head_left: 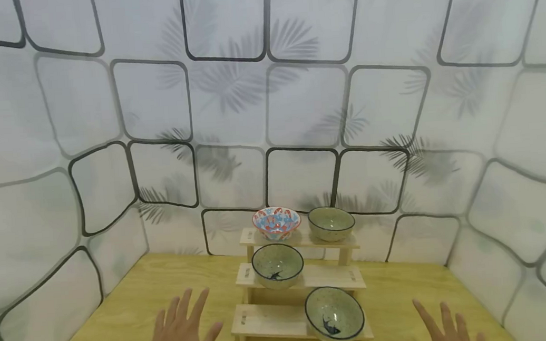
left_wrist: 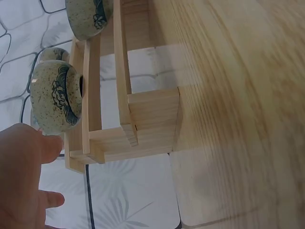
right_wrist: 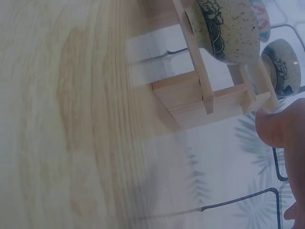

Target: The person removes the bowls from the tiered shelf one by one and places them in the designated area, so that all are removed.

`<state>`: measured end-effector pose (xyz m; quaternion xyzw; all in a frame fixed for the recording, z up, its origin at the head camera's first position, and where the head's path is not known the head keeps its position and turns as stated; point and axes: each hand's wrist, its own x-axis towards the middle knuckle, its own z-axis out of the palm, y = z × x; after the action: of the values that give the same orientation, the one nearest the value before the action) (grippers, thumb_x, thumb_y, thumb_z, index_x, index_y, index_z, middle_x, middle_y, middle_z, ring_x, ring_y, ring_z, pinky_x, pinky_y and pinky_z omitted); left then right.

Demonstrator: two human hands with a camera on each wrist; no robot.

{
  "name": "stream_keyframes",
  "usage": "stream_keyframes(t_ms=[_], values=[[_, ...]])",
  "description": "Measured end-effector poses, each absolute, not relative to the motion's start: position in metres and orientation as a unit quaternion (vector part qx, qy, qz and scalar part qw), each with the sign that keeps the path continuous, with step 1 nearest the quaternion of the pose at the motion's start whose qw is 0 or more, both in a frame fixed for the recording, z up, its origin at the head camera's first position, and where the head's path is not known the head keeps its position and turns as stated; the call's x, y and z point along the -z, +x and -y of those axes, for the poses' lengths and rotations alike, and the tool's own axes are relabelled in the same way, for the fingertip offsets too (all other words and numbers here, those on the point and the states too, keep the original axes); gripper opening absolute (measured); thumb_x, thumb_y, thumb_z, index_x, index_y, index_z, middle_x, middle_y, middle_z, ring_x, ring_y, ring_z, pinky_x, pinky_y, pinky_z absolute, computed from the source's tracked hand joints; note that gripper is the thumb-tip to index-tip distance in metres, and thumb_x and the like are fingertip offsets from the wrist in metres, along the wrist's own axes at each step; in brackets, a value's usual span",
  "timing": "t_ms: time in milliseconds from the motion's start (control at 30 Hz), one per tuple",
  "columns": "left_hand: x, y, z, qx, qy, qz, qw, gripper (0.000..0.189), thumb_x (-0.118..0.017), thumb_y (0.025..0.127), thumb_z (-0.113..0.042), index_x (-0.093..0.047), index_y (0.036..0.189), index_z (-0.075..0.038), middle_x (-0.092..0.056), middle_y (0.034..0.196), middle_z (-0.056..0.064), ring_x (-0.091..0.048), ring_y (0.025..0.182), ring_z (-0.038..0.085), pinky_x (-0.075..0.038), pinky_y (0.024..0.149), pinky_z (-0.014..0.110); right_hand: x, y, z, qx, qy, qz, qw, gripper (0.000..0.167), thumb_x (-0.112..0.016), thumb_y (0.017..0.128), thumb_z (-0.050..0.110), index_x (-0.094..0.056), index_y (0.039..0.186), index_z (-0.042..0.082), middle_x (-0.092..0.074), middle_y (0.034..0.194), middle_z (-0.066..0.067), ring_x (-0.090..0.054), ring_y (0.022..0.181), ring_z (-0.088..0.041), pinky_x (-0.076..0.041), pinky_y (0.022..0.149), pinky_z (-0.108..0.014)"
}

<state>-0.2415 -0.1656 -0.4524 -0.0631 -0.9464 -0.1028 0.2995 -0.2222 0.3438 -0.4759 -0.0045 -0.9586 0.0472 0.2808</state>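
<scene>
My left hand (head_left: 182, 332) is held with fingers spread, left of a three-step wooden stand (head_left: 269, 318), touching nothing. On the other side, my right hand (head_left: 445, 327) also has its fingers spread and holds nothing; the lower frame edge cuts it off. A green speckled bowl (head_left: 334, 314) sits at the right of the lowest step. Another green bowl (head_left: 277, 265) stands at the left of the middle step. Up on the top step are a red and blue patterned bowl (head_left: 276, 223) and, to its right, a third dark-rimmed green bowl (head_left: 331, 223).
The stand rests on a yellowish wood-grain table (head_left: 190, 274). Behind and on both sides hangs a pale covering (head_left: 230, 99) printed with dark rounded squares and grey leaves.
</scene>
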Motion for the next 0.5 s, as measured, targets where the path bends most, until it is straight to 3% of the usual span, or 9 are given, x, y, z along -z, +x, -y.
stream_keyframes(t_ms=[133,267,367,500], values=[[0.448,-0.245,0.165,0.15,-0.091,0.944,0.28,0.067,-0.062,0.09,-0.053,-0.051,0.14,-0.011,-0.051,0.134,0.024,-0.052,0.115,0.048,-0.041,0.089,0.063,0.469,-0.227,-0.348,-0.1,0.026,0.97,0.219,0.103,-0.067,0.08,0.062,-0.007,0.156,0.024,-0.037,0.129,-0.048,-0.039,0.11,-0.069,-0.028,0.076,-0.081],[0.442,-0.248,0.164,0.253,-0.111,0.935,0.224,0.069,-0.059,0.094,-0.05,-0.044,0.142,-0.002,-0.047,0.137,0.028,-0.049,0.118,0.05,-0.042,0.088,0.064,0.458,-0.228,-0.347,-0.217,0.066,0.958,0.174,0.089,-0.071,0.084,0.039,-0.023,0.145,-0.004,-0.035,0.129,-0.051,-0.04,0.111,-0.069,-0.039,0.074,-0.075],[0.438,-0.249,0.162,0.32,-0.12,0.92,0.192,0.07,-0.056,0.097,-0.046,-0.039,0.144,0.002,-0.043,0.14,0.029,-0.044,0.123,0.051,-0.037,0.093,0.065,0.452,-0.223,-0.34,-0.326,0.062,0.933,0.139,0.081,-0.068,0.09,0.029,-0.021,0.143,-0.011,-0.029,0.135,-0.05,-0.035,0.116,-0.068,-0.04,0.082,-0.071],[0.431,-0.251,0.16,0.357,-0.131,0.905,0.191,0.065,-0.055,0.099,-0.039,-0.037,0.144,0.005,-0.043,0.141,0.03,-0.044,0.124,0.05,-0.036,0.096,0.065,0.447,-0.216,-0.328,-0.432,0.039,0.894,0.116,0.083,-0.064,0.095,0.027,-0.01,0.149,-0.005,-0.022,0.141,-0.047,-0.037,0.119,-0.065,-0.037,0.089,-0.069]])
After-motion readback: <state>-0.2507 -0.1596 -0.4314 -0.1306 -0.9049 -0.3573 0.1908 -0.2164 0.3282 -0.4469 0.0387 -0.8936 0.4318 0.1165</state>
